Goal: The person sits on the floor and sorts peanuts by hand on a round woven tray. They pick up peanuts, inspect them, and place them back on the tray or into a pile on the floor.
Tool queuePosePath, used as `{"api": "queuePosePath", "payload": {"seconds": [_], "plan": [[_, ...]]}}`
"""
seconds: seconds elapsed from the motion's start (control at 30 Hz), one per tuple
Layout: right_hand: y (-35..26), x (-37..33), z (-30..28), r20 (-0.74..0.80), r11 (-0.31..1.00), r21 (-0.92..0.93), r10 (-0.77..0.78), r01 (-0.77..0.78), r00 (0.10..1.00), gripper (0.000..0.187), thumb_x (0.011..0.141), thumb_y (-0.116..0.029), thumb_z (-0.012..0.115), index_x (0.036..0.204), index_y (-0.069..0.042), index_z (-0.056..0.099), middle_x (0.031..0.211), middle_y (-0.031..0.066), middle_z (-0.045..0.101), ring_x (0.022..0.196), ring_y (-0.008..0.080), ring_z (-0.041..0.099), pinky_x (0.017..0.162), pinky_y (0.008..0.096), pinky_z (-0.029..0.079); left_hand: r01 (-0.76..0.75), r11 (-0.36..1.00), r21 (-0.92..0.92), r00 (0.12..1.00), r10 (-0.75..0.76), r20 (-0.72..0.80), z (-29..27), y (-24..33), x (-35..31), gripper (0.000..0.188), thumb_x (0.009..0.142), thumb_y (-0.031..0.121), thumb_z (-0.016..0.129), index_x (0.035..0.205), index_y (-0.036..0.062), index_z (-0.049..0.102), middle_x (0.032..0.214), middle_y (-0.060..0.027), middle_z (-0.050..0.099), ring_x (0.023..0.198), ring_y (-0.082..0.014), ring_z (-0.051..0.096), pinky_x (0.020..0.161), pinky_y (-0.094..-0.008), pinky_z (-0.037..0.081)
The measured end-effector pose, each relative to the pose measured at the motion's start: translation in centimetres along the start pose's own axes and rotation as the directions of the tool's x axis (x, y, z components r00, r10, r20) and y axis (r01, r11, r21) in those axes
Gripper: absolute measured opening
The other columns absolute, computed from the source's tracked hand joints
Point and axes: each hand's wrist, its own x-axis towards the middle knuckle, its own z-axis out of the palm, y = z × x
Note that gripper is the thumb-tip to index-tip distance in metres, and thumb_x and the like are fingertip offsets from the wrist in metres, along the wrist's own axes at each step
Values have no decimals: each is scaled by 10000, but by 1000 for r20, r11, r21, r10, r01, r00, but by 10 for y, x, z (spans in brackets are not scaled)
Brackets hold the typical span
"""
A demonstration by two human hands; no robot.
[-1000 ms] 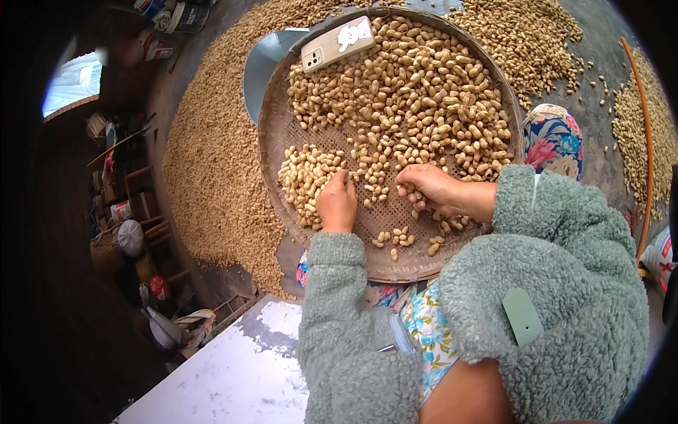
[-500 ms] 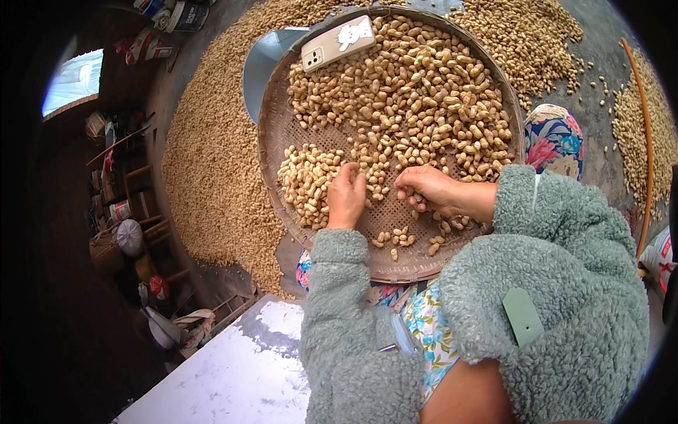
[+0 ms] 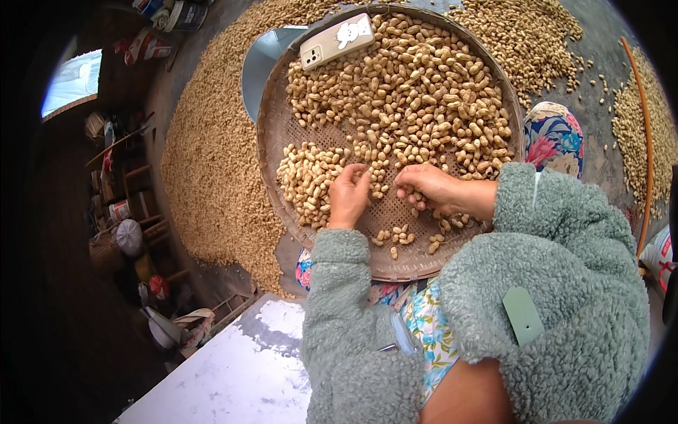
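A round woven bamboo tray lies across my lap, holding many unshelled peanuts. My left hand is beside a smaller, paler peanut heap at the tray's left, its thumb and fingers drawn together near the peanuts. What it pinches, if anything, is hidden. To the right, my right hand is curled closed, with peanuts showing under its fingers. Just below it, a few loose peanuts rest on the bare weave near the tray's front rim.
A phone in a beige case rests on the tray's far left edge. Beyond stands a grey-blue dustpan-like scoop. Peanuts cover the floor at left, far right and right, where an orange-brown pole lies. A white surface is at lower left.
My left hand's fingers have shifted slightly right and its fingertips have changed position over the peanuts. My right hand stays nearly in place.
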Motion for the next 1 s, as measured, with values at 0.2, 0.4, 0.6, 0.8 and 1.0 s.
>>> {"api": "queuePosePath", "payload": {"seconds": [0.2,0.4,0.6,0.8,1.0], "plan": [[1,1,-2,-4,1000,14,-6,6,1000,94,913,-177,541,874,-101,579,743,-16,599,554,53,485,453,208,380,274,763,-585,962,-209,178,-24,10,0,151,896,189,620,956,54,587,643,33,482,494,-68,426,422,-195,345],[6,4,-1,88,993,11,112,-114,990,150,945,-218,508,969,-91,585,787,-6,613,602,79,552,502,220,467,176,477,-861,984,-93,150,-47,10,-40,149,906,202,499,865,72,560,779,-87,608,561,-126,547,430,-198,417],[20,4,-5,351,914,215,257,-345,900,347,993,-335,439,1162,-63,573,1011,87,671,845,180,691,697,390,617,-78,738,-671,997,69,-40,8,69,-84,198,944,97,494,1054,15,637,1048,-82,662,864,-194,653,768,-309,541],[22,1,3,325,901,88,378,-426,867,271,974,-304,489,971,-66,620,871,68,690,683,150,693,520,281,609,60,866,497,939,120,-323,-18,4,-72,317,834,6,537,1148,-30,570,985,-144,582,897,-282,605,823,-389,489],[28,4,-3,418,891,-81,438,-447,796,249,953,-307,541,933,-72,622,853,52,679,643,114,674,428,233,545,137,966,-220,954,-189,-234,-1,-17,-59,355,827,-44,490,1155,9,616,924,-107,639,821,-211,627,736,-328,518]]}}
